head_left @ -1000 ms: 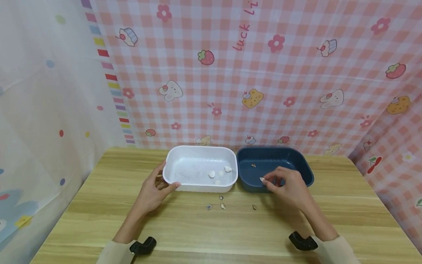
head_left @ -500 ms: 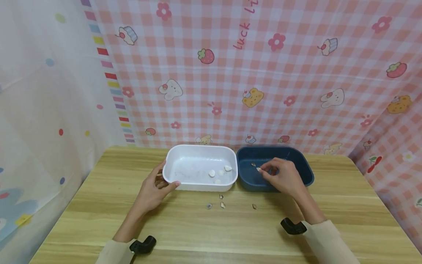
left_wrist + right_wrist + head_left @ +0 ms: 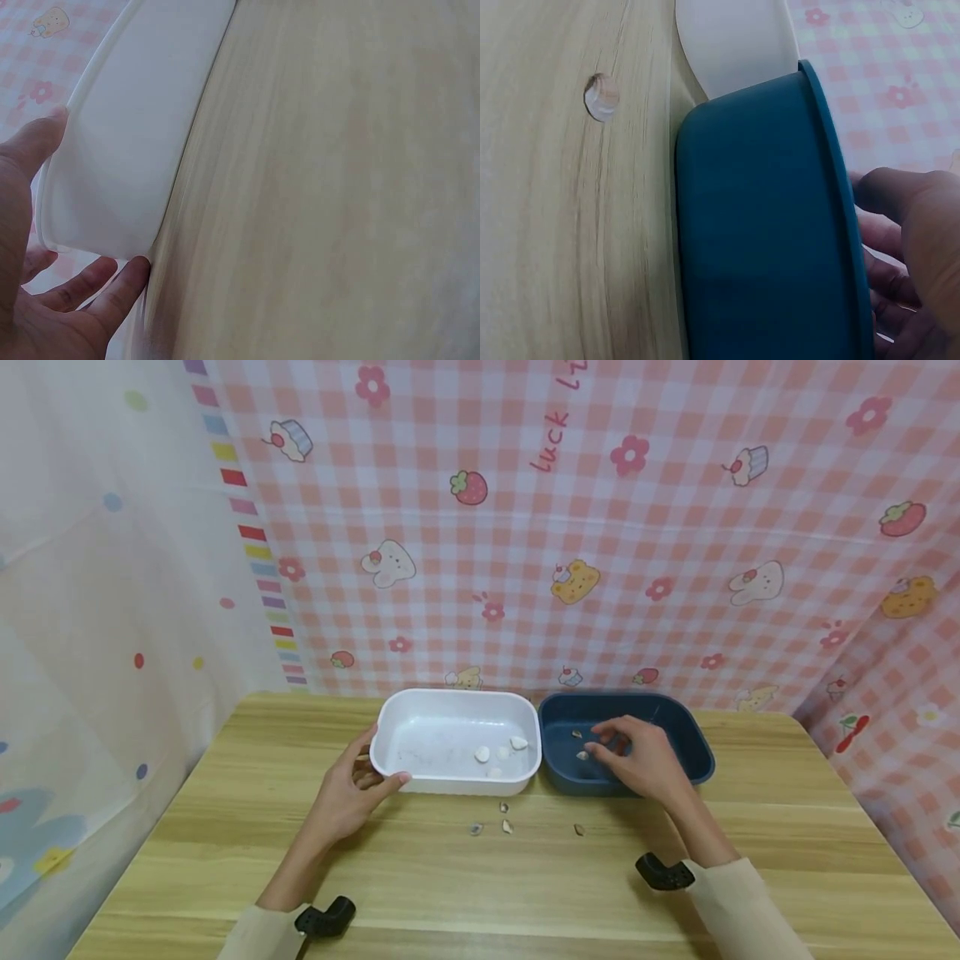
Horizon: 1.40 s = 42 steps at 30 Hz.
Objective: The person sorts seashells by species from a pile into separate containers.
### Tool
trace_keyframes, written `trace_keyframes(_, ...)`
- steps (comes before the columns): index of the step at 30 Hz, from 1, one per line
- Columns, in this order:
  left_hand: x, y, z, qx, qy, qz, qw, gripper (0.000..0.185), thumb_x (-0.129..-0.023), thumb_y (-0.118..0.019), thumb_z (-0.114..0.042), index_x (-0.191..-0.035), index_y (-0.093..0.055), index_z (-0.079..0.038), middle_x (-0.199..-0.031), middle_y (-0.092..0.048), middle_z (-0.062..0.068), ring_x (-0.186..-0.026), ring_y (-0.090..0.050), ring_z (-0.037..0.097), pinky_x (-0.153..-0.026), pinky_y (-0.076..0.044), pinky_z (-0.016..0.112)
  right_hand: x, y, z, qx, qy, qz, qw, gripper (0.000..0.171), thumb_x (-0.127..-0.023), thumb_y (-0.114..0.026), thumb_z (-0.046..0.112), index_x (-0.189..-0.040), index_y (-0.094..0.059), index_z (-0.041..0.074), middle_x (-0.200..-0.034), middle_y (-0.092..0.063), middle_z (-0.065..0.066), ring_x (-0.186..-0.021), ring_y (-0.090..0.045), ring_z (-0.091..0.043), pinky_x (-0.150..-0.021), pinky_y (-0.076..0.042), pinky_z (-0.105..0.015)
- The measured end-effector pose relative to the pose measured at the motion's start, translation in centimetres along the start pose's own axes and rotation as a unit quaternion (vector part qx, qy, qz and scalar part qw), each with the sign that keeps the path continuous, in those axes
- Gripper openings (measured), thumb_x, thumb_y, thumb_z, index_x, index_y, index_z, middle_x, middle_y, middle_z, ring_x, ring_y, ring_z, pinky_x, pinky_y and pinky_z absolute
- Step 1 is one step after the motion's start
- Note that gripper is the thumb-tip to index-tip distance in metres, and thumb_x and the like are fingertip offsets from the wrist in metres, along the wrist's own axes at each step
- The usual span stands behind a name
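My left hand (image 3: pixel 345 797) holds the left end of a white plastic basin (image 3: pixel 457 786). Its thumb lies on the front rim and its fingers reach round the end wall. Over a dark blue basin (image 3: pixel 577 784), my right hand (image 3: pixel 647 762) hovers with thumb and fingers apart, pinching nothing. Just beneath those fingertips a small seashell (image 3: pixel 582 756) lies on the blue basin's floor. A brownish shell (image 3: pixel 577 734) rests slightly behind it. In the right wrist view the blue basin's wall (image 3: pixel 757 217) partly hides the fingers.
Several pale shells, one a white shell (image 3: pixel 482 754), lie in the white basin's right half. The two basins stand side by side. On the wooden table (image 3: pixel 420 893) in front are several shells, including a brown shell (image 3: pixel 580 830) and a grey shell (image 3: pixel 476 829).
My right hand carried a pinched shell farther back into the blue basin, then its fingers parted and the shell came to lie on the basin floor. The left hand has stayed put.
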State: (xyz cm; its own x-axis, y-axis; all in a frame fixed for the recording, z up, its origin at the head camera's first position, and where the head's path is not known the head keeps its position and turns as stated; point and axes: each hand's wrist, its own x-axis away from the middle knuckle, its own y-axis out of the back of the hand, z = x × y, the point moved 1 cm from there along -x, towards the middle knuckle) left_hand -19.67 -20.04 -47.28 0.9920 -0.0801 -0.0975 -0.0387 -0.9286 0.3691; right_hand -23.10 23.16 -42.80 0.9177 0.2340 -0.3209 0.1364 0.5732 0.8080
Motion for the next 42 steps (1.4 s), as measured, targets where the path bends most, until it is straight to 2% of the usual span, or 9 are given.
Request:
trace_keyframes(8,-0.1,0.1,-0.1,0.0,-0.001,0.001,1.0,0.095,-0.088,-0.083,-0.033,-0.163,-0.027,-0.018,-0.144,-0.05,0.02,-0.123,-0.06,0.037,-0.099,-0.061,0.032,1.6,0.8,0.8,-0.023,0.01,-0.002,1.0,0.028,-0.092,-0.079,0.028,-0.116,-0.074,0.015,-0.092,-0.071,0.003,-0.076,-0.063,-0.009,-0.061,-0.052,-0.022)
trace_keyframes(12,-0.1,0.3,-0.1,-0.003,-0.003,0.0,1.0,0.095,-0.088,-0.083,-0.033,-0.163,-0.027,-0.018,-0.144,-0.051,0.021,-0.123,-0.061,0.037,-0.1,-0.061,0.035,2.6,0.9,1.3,-0.033,0.019,0.001,0.999,0.027,-0.093,-0.079,0.028,-0.117,-0.074,0.017,-0.09,-0.07,0.005,-0.074,-0.061,-0.006,-0.061,-0.053,-0.022)
trace_keyframes(18,-0.1,0.3,0.0,0.0,-0.006,0.002,1.0,0.094,-0.088,-0.083,-0.032,-0.163,-0.028,-0.018,-0.143,-0.051,0.021,-0.123,-0.061,0.037,-0.101,-0.06,0.036,3.8,1.0,2.1,-0.045,0.05,0.002,0.998,0.026,-0.09,-0.081,0.023,-0.115,-0.074,0.018,-0.087,-0.068,0.01,-0.071,-0.06,-0.001,-0.057,-0.051,-0.02)
trace_keyframes(23,-0.1,0.2,0.0,-0.003,-0.005,0.002,1.0,0.095,-0.088,-0.083,-0.033,-0.163,-0.026,-0.017,-0.143,-0.05,0.021,-0.123,-0.061,0.037,-0.1,-0.061,0.034,4.6,0.8,2.3,-0.075,0.069,0.034,0.994,0.029,-0.089,-0.082,0.02,-0.116,-0.073,0.014,-0.083,-0.067,0.012,-0.068,-0.059,0.001,-0.057,-0.052,-0.02)
trace_keyframes(35,-0.1,0.1,0.2,0.002,-0.002,0.001,1.0,0.095,-0.088,-0.083,-0.033,-0.163,-0.027,-0.019,-0.143,-0.051,0.021,-0.122,-0.061,0.037,-0.1,-0.061,0.036,6.6,-1.0,1.5,-0.124,0.055,0.092,0.987,0.026,-0.091,-0.08,0.017,-0.114,-0.073,0.011,-0.076,-0.065,0.012,-0.063,-0.058,0.001,-0.055,-0.053,-0.02)
trace_keyframes(42,0.0,0.0,0.2,0.005,-0.003,0.001,1.0,0.094,-0.088,-0.083,-0.033,-0.163,-0.027,-0.019,-0.143,-0.051,0.021,-0.123,-0.061,0.037,-0.1,-0.061,0.034,7.4,-2.1,0.8,-0.148,0.04,0.159,0.975,0.021,-0.094,-0.077,0.023,-0.112,-0.074,0.016,-0.081,-0.068,0.011,-0.068,-0.059,-0.001,-0.058,-0.053,-0.019)
